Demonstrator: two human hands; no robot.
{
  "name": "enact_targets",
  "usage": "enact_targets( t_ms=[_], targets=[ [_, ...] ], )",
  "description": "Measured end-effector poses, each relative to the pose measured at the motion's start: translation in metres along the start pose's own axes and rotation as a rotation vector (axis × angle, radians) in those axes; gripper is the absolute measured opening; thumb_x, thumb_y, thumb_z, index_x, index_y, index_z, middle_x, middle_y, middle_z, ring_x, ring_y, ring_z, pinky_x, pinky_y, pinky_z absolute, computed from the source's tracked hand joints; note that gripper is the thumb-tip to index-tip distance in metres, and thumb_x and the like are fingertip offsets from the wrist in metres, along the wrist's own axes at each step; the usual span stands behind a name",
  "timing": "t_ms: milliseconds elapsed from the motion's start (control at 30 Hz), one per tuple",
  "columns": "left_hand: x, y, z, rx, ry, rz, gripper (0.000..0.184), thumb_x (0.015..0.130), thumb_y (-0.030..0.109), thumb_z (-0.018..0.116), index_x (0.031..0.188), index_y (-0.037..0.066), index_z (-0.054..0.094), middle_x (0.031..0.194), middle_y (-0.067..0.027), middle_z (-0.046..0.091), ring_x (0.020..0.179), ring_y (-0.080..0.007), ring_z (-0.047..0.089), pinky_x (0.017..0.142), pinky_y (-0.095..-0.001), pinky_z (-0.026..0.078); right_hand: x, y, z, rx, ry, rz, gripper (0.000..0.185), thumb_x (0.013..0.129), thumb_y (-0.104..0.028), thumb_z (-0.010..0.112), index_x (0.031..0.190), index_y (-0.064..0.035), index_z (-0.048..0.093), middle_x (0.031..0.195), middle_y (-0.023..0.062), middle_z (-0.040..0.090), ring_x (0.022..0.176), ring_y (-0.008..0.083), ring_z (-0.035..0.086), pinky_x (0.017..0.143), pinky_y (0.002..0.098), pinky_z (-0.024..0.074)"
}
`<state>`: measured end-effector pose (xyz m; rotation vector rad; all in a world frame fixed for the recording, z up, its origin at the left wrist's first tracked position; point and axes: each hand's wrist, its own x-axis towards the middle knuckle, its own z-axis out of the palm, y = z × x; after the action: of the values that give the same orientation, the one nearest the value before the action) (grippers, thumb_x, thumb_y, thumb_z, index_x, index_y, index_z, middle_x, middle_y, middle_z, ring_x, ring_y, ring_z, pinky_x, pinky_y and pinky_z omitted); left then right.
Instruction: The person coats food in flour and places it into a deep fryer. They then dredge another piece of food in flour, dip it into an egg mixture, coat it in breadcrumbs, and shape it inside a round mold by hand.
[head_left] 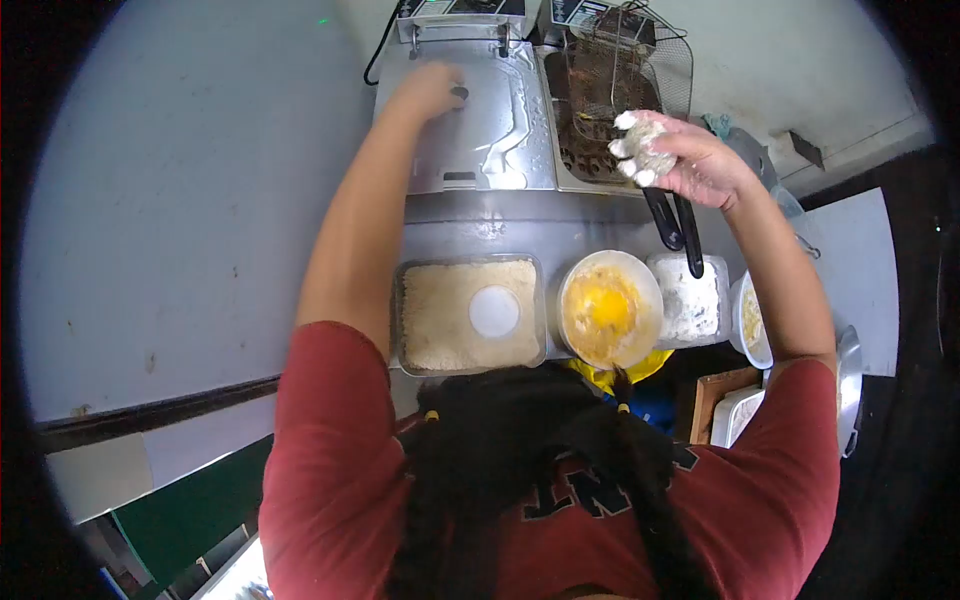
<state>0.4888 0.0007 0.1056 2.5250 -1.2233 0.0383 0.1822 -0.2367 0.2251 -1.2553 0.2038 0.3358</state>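
My left hand is at the black knob of the metal fryer lid, its fingers closed around or beside the knob. Over the right side of the open fryer, my right hand is raised, with white flour caked on its fingertips. The fingers curl round a pale, floured lump. Below the fryer stand a tray of breadcrumbs with a round white piece in it, a bowl of beaten egg and a container of white flour.
Wire fryer baskets rest over the open fryer, their black handles pointing toward me. A white bowl with yellowish contents is at the right. A grey wall borders the left side. A yellow item lies below the egg bowl.
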Motion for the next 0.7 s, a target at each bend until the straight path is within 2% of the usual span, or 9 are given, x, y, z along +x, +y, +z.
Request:
enact_targets(
  t_ms=[100,200,333,467,500,567,700],
  targets=[
    [0.014,-0.005,0.015,0.051,-0.09,0.044,0.042,0.07,0.024,0.078,0.108,0.008,0.07,0.106,-0.0168,0.069,0.103,-0.0349,0.064,0.091,-0.0432,0.051,-0.007,0.012,0.024,-0.001,0.037,0.03,0.047,0.089,-0.009,0.064,0.133,-0.0031,0.047,0.119,0.015,0.064,0.106,0.0236,0.066,0.092,0.0356,0.0555],
    [0.024,-0.01,0.023,0.131,-0.056,0.152,0.035,0.071,0.02,0.075,0.104,0.008,0.072,0.106,-0.0167,0.07,0.102,-0.0349,0.065,0.089,-0.0444,0.052,-0.014,0.025,0.039,-0.056,0.024,0.117,0.049,0.087,-0.007,0.066,0.132,-0.0027,0.048,0.114,0.013,0.064,0.101,0.0227,0.067,0.089,0.0336,0.0557],
    [0.037,-0.01,0.024,0.276,-0.192,0.169,0.039,0.073,0.022,0.075,0.109,0.007,0.071,0.108,-0.0184,0.068,0.103,-0.037,0.063,0.09,-0.045,0.051,-0.022,0.058,0.057,-0.161,0.065,0.186,0.058,0.079,0.001,0.066,0.134,-0.0053,0.048,0.108,0.0096,0.064,0.098,0.0179,0.066,0.086,0.0312,0.0554],
    [0.043,-0.004,0.016,0.314,-0.18,0.153,0.039,0.075,0.023,0.073,0.11,0.006,0.07,0.109,-0.0196,0.068,0.104,-0.0374,0.063,0.091,-0.0454,0.05,-0.02,0.096,0.059,-0.114,0.085,0.246,0.056,0.078,-0.005,0.07,0.131,-0.003,0.05,0.105,0.0096,0.064,0.096,0.0164,0.064,0.081,0.0288,0.0536],
    [0.044,-0.003,0.012,0.319,-0.194,0.174,0.038,0.075,0.023,0.073,0.11,0.006,0.07,0.109,-0.0198,0.067,0.104,-0.0374,0.063,0.092,-0.0456,0.05,-0.018,0.104,0.058,-0.109,0.091,0.245,0.056,0.078,-0.005,0.07,0.131,-0.003,0.05,0.105,0.0096,0.064,0.096,0.0164,0.064,0.081,0.0288,0.0536],
    [0.047,-0.001,0.004,0.335,-0.207,0.177,0.038,0.076,0.024,0.072,0.11,0.006,0.07,0.109,-0.0199,0.067,0.104,-0.0373,0.063,0.092,-0.0455,0.05,-0.015,0.117,0.058,-0.348,0.134,0.174,0.056,0.078,-0.001,0.068,0.131,-0.003,0.048,0.107,0.0065,0.061,0.097,0.014,0.062,0.084,0.0267,0.0501],
    [0.061,-0.007,0.002,0.36,-0.247,0.2,0.037,0.078,0.024,0.071,0.109,0.005,0.069,0.109,-0.0197,0.067,0.105,-0.0373,0.063,0.092,-0.0454,0.05,-0.007,0.135,0.055,-0.599,0.225,0.04,0.061,0.075,-0.006,0.074,0.13,-0.0011,0.048,0.105,0.0085,0.062,0.093,0.0156,0.06,0.084,0.0285,0.0487]
  ],
)
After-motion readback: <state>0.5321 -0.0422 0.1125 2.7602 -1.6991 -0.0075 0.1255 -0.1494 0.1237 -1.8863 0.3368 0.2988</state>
